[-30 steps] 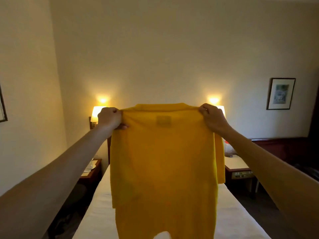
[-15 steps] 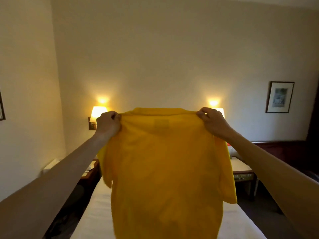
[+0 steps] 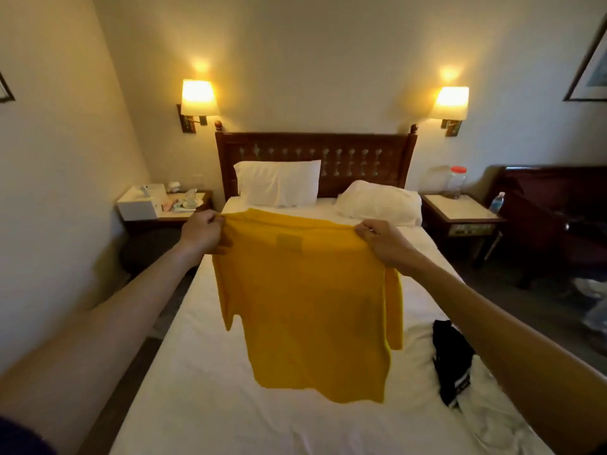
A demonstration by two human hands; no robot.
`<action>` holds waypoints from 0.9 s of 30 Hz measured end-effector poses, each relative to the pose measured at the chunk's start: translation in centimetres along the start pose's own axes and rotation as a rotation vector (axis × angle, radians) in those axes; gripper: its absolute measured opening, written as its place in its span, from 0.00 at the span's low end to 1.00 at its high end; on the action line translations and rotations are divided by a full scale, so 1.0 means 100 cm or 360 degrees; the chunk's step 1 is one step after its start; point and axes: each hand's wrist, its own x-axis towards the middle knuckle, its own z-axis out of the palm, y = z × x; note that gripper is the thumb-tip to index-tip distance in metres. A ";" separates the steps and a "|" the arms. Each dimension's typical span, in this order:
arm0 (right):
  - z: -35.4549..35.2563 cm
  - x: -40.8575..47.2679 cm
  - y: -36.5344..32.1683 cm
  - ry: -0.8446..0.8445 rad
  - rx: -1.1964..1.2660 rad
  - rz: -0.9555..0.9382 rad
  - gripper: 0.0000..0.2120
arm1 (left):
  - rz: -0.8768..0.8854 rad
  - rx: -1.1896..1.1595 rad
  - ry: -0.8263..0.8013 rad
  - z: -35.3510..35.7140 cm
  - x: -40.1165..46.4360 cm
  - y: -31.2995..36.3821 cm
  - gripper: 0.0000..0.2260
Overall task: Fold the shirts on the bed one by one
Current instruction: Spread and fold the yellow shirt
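A yellow shirt (image 3: pixel 312 300) hangs spread out in the air above the white bed (image 3: pixel 203 382), its back toward me and both short sleeves dangling. My left hand (image 3: pixel 200 233) pinches the left shoulder of the shirt, and my right hand (image 3: pixel 382 239) pinches the right shoulder. Both arms are stretched forward. A black garment (image 3: pixel 451 362) lies crumpled on the bed's right side, next to a white garment (image 3: pixel 486 418), partly hidden by my right arm.
Two white pillows (image 3: pixel 279 182) lie against the dark wooden headboard (image 3: pixel 315 149). A nightstand on the left (image 3: pixel 164 208) holds a tissue box and small items. The right nightstand (image 3: pixel 460 211) holds a jar. A dark chair (image 3: pixel 551 218) stands at the far right.
My view has tilted down, so the bed, pillows and headboard now show. The shirt and both hands have come down from in front of the wall to just above the bed.
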 end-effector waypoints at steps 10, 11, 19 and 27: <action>0.084 -0.056 -0.072 -0.0555 0.1217 0.0010 0.17 | 0.0295 0.0400 0.0822 -0.055 0.030 0.049 0.13; 0.087 -0.057 -0.074 -0.0631 0.1358 0.0019 0.18 | 0.0360 0.0393 0.0857 -0.051 0.034 0.064 0.12; 0.103 -0.047 0.039 -0.0377 0.1736 0.0504 0.15 | 0.0456 0.0427 0.0273 0.112 0.084 0.088 0.13; 0.134 -0.065 0.318 0.0020 0.1382 0.1276 0.12 | 0.0213 0.0501 -0.0288 0.439 0.109 -0.063 0.11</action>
